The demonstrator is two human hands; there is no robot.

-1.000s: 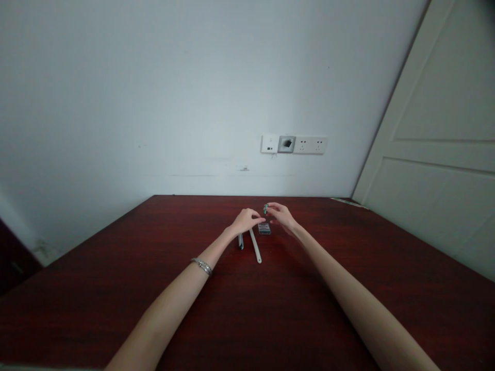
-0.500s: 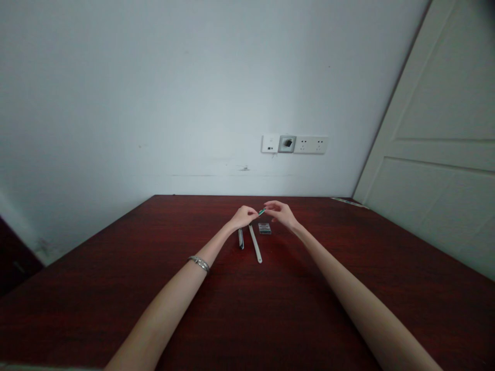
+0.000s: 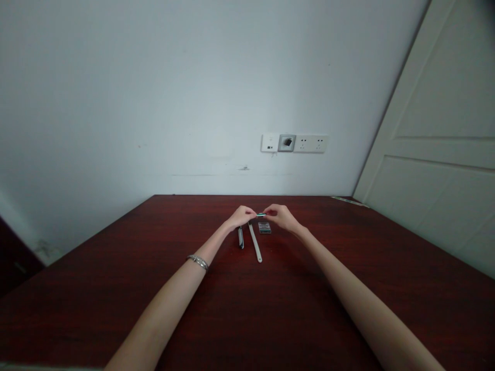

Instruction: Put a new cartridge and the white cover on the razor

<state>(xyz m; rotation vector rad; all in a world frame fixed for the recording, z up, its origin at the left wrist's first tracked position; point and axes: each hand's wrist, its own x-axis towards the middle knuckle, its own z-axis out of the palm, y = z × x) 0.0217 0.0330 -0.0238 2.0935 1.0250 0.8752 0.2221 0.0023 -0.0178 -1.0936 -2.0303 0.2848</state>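
A: ok so where are we with the small green stick (image 3: pixel 261 215)? We've got it a touch right of centre, just below the middle of the frame, yeah?

B: Yep, right between the hands. Its long axis runs pretty much side to side across the frame, so we'd read it as one end per hand. Left hand (image 3: pixel 240 217) has thumb and finger pinched at the left end, right hand (image 3: pixel 283 218) has the same going on at the right end.

A: So neither hand is nearer?

B: Not that we can see, both touch it. We can't tell how firm either pinch is, too small.

A: And below it?

B: Clear case (image 3: pixel 265 228) just under the right fingers, then the pale strip (image 3: pixel 256 245) slanting toward the bottom of the frame, and a narrow dark-edged thing (image 3: pixel 241 238) left of that, below the left hand.
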